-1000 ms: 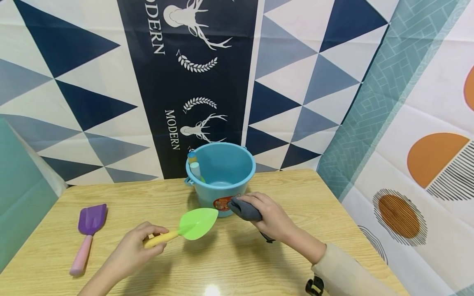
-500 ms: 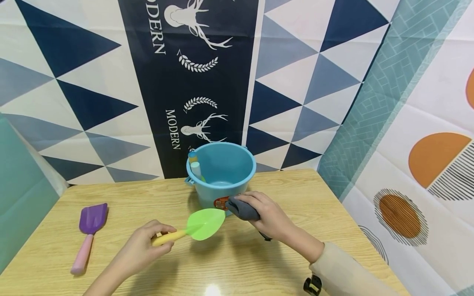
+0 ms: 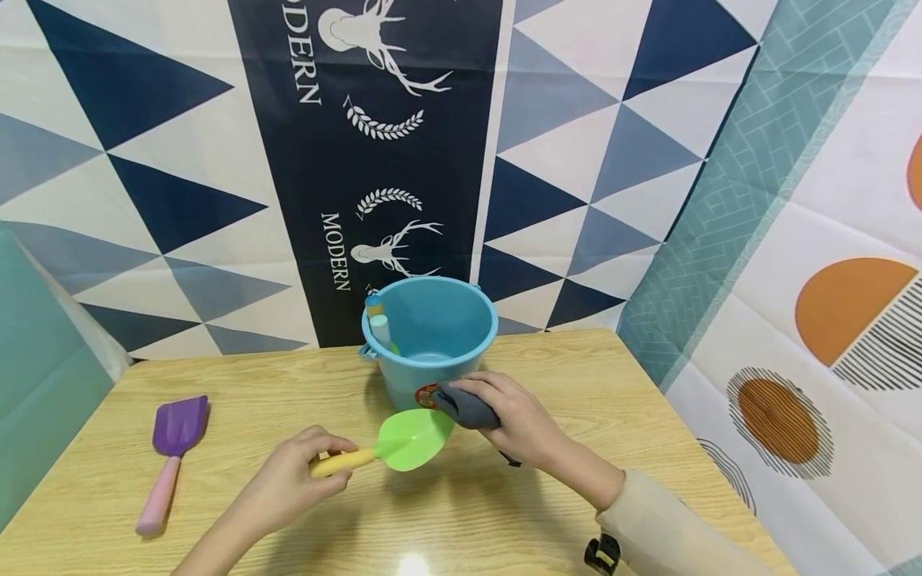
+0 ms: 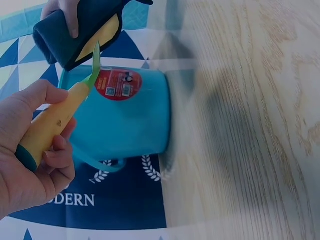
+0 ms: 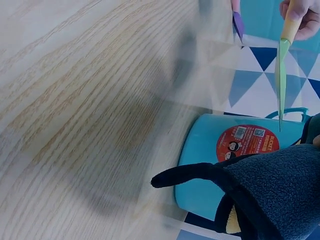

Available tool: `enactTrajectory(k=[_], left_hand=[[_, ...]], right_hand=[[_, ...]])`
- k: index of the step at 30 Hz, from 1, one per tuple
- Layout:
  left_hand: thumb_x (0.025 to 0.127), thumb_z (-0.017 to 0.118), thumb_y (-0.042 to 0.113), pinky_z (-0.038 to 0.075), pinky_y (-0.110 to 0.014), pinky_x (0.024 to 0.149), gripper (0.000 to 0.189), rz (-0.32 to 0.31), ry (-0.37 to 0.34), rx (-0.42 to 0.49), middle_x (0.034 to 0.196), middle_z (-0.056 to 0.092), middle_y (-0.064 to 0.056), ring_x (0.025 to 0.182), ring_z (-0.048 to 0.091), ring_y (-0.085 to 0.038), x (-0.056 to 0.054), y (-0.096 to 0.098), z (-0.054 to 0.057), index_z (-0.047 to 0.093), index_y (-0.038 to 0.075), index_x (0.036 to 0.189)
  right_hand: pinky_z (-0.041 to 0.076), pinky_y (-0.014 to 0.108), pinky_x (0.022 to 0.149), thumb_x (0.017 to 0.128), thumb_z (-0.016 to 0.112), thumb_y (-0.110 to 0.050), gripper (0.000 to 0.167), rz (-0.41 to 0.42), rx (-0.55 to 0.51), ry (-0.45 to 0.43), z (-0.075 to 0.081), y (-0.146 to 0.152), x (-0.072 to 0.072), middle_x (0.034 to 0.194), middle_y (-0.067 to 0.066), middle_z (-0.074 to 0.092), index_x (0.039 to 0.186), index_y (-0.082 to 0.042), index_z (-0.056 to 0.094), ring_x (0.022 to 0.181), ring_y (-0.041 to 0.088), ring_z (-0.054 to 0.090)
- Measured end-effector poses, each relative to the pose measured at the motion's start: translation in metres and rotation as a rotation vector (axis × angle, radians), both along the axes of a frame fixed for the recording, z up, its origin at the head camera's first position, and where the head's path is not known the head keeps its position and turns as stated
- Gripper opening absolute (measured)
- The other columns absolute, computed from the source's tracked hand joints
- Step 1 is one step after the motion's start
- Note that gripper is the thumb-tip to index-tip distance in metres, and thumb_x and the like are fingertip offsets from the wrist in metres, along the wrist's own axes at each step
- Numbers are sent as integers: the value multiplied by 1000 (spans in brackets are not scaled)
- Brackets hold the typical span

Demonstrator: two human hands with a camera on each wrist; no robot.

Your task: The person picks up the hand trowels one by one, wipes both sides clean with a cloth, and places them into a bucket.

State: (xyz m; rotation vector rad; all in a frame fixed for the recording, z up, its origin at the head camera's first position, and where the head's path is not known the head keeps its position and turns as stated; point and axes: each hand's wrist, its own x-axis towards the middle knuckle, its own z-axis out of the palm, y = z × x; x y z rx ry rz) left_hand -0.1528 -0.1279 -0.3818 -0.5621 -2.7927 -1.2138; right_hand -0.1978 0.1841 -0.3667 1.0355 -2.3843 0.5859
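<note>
My left hand (image 3: 298, 472) pinches the yellow handle of a toy shovel (image 3: 414, 440) with a green, leaf-shaped blade, held above the table. The right hand (image 3: 524, 422) grips a folded dark grey cloth (image 3: 467, 406). In the right wrist view, this cloth (image 5: 275, 185) looks fluffy, with black edging and a loose black strip. In the head view the blade's tip overlaps the cloth's lower edge. Seen from the left wrist, the shovel (image 4: 55, 117) shows a green butt end, and the cloth (image 4: 57, 37) has a yellow patch on its underside.
Behind both hands stands a light blue bucket (image 3: 396, 380) with a red label, two tool handles (image 3: 379, 326) leaning inside it. A purple shovel (image 3: 178, 426) with a pink handle lies at the left of the wooden table (image 3: 266, 384). Patterned sheets hang around the table.
My left hand has carried the green shovel to the right, towards the cloth. The right hand has shifted slightly left with the cloth. Bucket and purple shovel stayed put.
</note>
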Motion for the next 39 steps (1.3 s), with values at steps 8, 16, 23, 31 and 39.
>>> enactTrajectory(k=[8,16,23,31,39], left_hand=[[76,72,13,44,-18,58,22,-5,-14,-11,85,58,5,68,47,-3,-2,7,2,70,17,98],[77,72,13,45,-18,60,21,-22,1,-24,85,58,6,69,48,-3,-2,14,5,70,16,97],[77,71,11,45,-18,62,20,-45,38,-28,84,58,8,72,49,-1,-2,18,5,70,17,96],[76,70,10,45,-18,62,20,-58,38,-27,84,58,9,71,49,-1,-2,22,6,70,17,95],[77,71,11,45,-18,62,20,-57,26,-35,85,58,8,70,49,-2,-3,25,9,70,17,96]], right_hand=[[50,40,92,75,77,-10,51,14,1,7,2,-3,1,120,8,60,122,-16,60,113,23,57],[51,39,89,72,79,-9,56,45,33,95,2,-5,1,120,6,60,123,-18,59,110,24,58],[52,38,86,69,81,-9,58,56,83,207,1,-7,1,120,7,61,123,-20,59,106,24,60],[51,38,84,69,81,-9,61,102,132,252,2,-11,4,121,9,60,124,-20,57,107,24,59],[50,38,82,67,82,-11,64,107,219,324,2,-14,5,121,7,60,125,-23,57,111,23,57]])
